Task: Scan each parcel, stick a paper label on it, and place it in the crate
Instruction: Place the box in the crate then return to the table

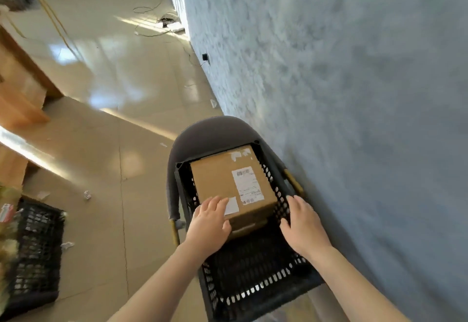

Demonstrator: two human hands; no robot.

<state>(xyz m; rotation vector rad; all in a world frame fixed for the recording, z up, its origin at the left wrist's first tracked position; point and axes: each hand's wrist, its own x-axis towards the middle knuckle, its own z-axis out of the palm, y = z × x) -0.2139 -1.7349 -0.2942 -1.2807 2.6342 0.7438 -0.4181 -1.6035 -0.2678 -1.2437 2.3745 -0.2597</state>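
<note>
Running down the right side, the grey-blue wall (354, 93) is the largest surface; the tiled floor (106, 144), strewn with paper scraps (87, 195), fills the left. Wooden furniture (20, 88) stands at the far left, well apart from both hands. Beyond the fingertips, a grey chair (210, 129) carries the black perforated crate (253, 283), whose near half lies bare beneath the wrists. A second black crate (35, 245) sits on the floor, well to the left of the left hand. The cardboard parcel (220, 180) lies flat in the far half of the first crate, just ahead of the fingers of both hands. Its top bears a large white shipping label (247, 186) beyond and between the two hands, and a small white paper label (231, 205) touching the tips of the left fingers. The left hand (209, 223) rests palm-down on the parcel's near corner, fingers straight and slightly spread, thumb along the near edge. The right hand (304, 223) hovers just beside the parcel, over the crate's right wall, fingers straight and loosely together; whether it touches the wall cannot be told.
</note>
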